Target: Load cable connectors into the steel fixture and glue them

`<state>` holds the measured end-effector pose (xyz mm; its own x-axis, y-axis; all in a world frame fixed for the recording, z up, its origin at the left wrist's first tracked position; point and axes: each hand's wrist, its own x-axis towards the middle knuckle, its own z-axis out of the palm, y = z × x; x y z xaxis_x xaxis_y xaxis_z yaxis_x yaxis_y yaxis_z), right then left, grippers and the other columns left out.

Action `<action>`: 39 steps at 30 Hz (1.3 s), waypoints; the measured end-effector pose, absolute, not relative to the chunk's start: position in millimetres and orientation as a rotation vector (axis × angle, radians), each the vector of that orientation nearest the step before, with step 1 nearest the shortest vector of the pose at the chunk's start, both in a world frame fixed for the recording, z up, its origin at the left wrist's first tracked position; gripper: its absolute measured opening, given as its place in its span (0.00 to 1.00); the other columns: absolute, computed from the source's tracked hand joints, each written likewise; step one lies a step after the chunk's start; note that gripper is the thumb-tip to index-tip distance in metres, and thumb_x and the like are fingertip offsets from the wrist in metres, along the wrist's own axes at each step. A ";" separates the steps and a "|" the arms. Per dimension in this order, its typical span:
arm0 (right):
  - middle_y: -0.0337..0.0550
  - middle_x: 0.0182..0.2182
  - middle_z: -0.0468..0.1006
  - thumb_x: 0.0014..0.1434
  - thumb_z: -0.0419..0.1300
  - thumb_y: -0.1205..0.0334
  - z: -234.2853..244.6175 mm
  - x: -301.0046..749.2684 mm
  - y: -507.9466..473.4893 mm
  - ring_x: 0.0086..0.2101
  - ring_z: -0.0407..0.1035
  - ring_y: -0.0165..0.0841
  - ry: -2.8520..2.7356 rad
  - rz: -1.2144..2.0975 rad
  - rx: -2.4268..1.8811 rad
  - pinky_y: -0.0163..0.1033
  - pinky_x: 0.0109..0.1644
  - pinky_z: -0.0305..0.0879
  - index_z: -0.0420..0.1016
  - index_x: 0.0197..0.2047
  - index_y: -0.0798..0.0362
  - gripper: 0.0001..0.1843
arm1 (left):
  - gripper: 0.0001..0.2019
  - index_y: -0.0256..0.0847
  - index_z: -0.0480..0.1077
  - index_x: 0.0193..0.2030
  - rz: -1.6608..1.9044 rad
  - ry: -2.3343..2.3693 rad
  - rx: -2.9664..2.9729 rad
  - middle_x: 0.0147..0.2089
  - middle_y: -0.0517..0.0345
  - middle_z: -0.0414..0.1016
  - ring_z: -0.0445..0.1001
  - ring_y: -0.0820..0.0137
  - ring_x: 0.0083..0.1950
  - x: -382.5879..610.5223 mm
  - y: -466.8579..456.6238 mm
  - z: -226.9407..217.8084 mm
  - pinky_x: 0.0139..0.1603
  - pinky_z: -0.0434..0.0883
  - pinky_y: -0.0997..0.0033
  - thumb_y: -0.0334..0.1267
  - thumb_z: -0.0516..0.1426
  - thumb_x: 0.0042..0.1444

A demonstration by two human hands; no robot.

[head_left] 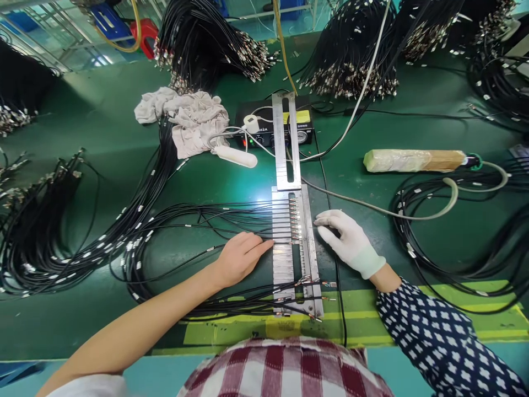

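Observation:
My bare left hand (244,258) is closed on a black cable (212,248), its index finger pressing at the left edge of a slotted metal fixture (283,259). Several black cables (248,220) lie side by side across the fixture's upper part, their stripped metal ends (294,215) over the slot. Just right of the fixture, my right hand (349,240) in a white glove has its fingers bent and thumb slightly apart, with nothing visible between them. More loose cables (248,300) lie over the fixture's near end.
A black control box (306,132) stands behind, partly under a slotted metal bar (280,138). Left of it are crumpled cloths (198,118) and a white handheld piece (235,156). A wrapped, corded bar (413,160) lies right. Cable bundles (351,55) line the back; others (136,231) spread left.

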<state>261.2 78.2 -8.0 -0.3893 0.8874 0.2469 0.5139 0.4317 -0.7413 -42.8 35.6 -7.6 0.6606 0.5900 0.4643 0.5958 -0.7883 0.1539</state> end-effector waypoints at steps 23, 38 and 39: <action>0.44 0.41 0.79 0.66 0.56 0.60 -9.1 259.3 81.4 0.44 0.74 0.39 -2.068 0.742 -1.212 0.47 0.52 0.71 0.76 0.39 0.49 0.07 | 0.19 0.43 0.68 0.61 -0.524 -1.292 -2.935 0.38 0.54 0.70 0.64 0.67 0.39 -43.4 21.4 -12.3 0.40 0.59 0.65 0.29 0.45 0.70; 0.45 0.45 0.78 0.67 0.56 0.57 -11.3 260.1 60.8 0.45 0.74 0.39 -2.003 0.836 -1.174 0.47 0.50 0.74 0.75 0.46 0.47 0.09 | 0.06 0.42 0.65 0.38 -0.725 -2.169 -3.161 0.37 0.60 0.67 0.67 0.71 0.37 -31.5 -26.9 24.8 0.37 0.66 0.72 0.33 0.49 0.67; 0.45 0.46 0.78 0.66 0.56 0.57 -11.2 260.0 61.2 0.46 0.74 0.40 -2.005 0.838 -1.181 0.47 0.51 0.74 0.75 0.46 0.47 0.09 | 0.06 0.42 0.64 0.39 -0.768 -2.229 -3.117 0.35 0.61 0.66 0.67 0.72 0.35 -31.1 -23.8 23.1 0.37 0.66 0.72 0.33 0.49 0.68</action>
